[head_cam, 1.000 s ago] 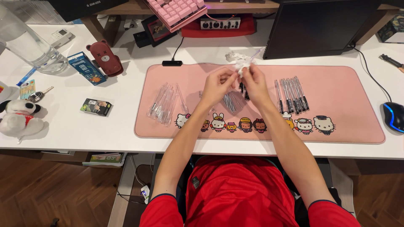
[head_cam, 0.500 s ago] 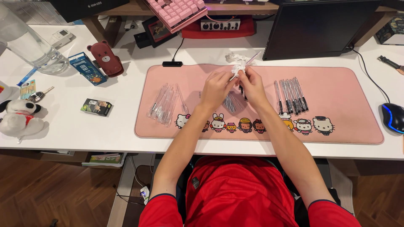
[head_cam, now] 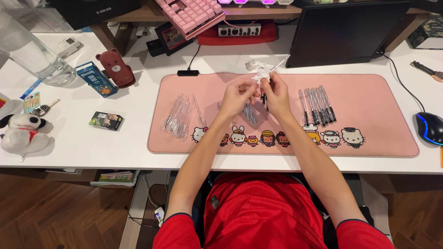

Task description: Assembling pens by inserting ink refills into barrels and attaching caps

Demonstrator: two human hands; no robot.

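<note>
Both my hands meet over the middle of a pink desk mat (head_cam: 369,92). My left hand (head_cam: 236,95) pinches a crumpled clear wrapper (head_cam: 261,76) at its fingertips. My right hand (head_cam: 278,93) holds a dark pen (head_cam: 264,100) that hangs down between the two hands. A few loose pens (head_cam: 251,114) lie on the mat just under my hands. To the right lies a row of several dark pens (head_cam: 318,105). A heap of clear plastic sleeves (head_cam: 180,118) lies on the left of the mat. More crumpled wrappers (head_cam: 254,65) sit just beyond my fingers.
A dark monitor (head_cam: 346,27) stands at the back right and a pink keyboard (head_cam: 189,14) on a shelf behind. A mouse (head_cam: 429,127) lies at the far right. On the left are a glass jar (head_cam: 32,53), a brown bear-shaped case (head_cam: 115,69), a blue box (head_cam: 95,79), a small black box (head_cam: 106,121) and a plush dog (head_cam: 23,134).
My hands have stayed almost in place over the mat's middle. The fingers have shifted a little on the wrapper and pen, and the left hand has drifted slightly left.
</note>
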